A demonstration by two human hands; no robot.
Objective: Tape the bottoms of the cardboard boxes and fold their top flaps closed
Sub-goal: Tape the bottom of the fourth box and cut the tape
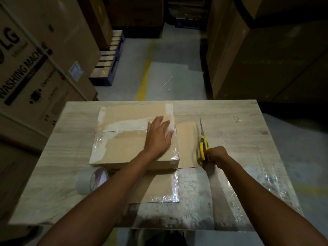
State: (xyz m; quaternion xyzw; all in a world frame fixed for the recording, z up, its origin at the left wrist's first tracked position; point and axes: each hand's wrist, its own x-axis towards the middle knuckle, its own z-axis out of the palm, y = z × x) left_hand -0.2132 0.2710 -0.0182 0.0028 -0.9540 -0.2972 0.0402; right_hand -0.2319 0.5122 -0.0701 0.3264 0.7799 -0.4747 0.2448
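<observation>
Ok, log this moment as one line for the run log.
left hand: flat on taped box | right hand: grips scissors | tape roll: on table

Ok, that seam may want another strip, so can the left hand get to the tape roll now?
Probably yes. The left hand lies flat on the box, holding nothing, and the tape roll sits uncovered on the table beside that forearm; the right hand holds the scissors.

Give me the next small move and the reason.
Probably lay the scissors down on the table beside the box. Tape already covers the seam under the flat left hand; the right hand holds the scissors, and turning the box over likely needs both.
</observation>
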